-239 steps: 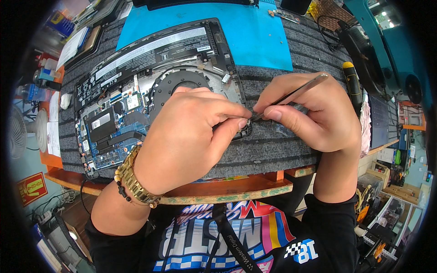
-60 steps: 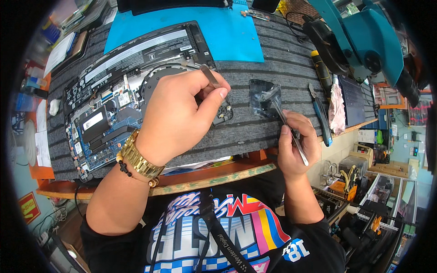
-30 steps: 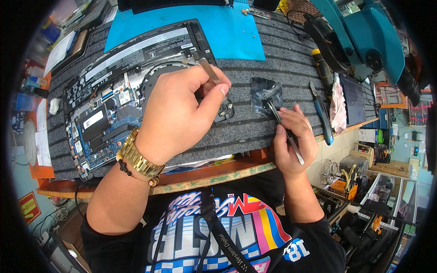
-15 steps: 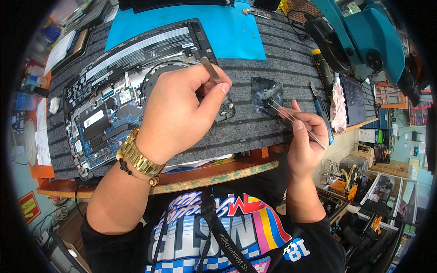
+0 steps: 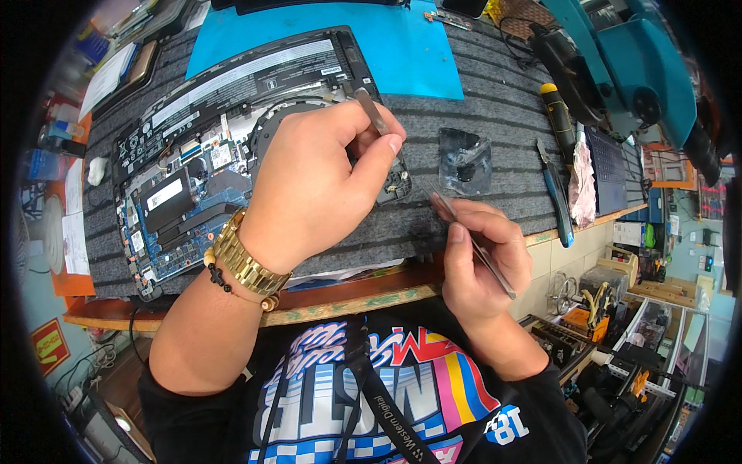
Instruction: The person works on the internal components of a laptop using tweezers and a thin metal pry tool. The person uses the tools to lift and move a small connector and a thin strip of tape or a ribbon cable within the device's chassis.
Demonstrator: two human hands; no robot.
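Note:
My left hand is closed around a flat metal tool with a rounded upper end; its lower end is hidden by my fingers. That hand is over the right part of an opened laptop, hiding some of its fan. The laptop's battery, blue board and cooling pipe show. My right hand pinches metal tweezers, their tips pointing up and left, short of the laptop's corner. Beyond the tweezer tips a small dark, shiny plastic piece lies on the striped grey mat, apart from them.
A blue mat lies behind the laptop. On the right are blue-handled pliers, a yellow-and-black tool, crumpled pale cloth and a large teal device overhead. The table's wooden edge runs in front of me.
My right hand has drawn the tweezers away from the dark plastic piece, down and to the left, nearer the laptop. My left hand keeps its grip over the laptop; the view has shifted slightly.

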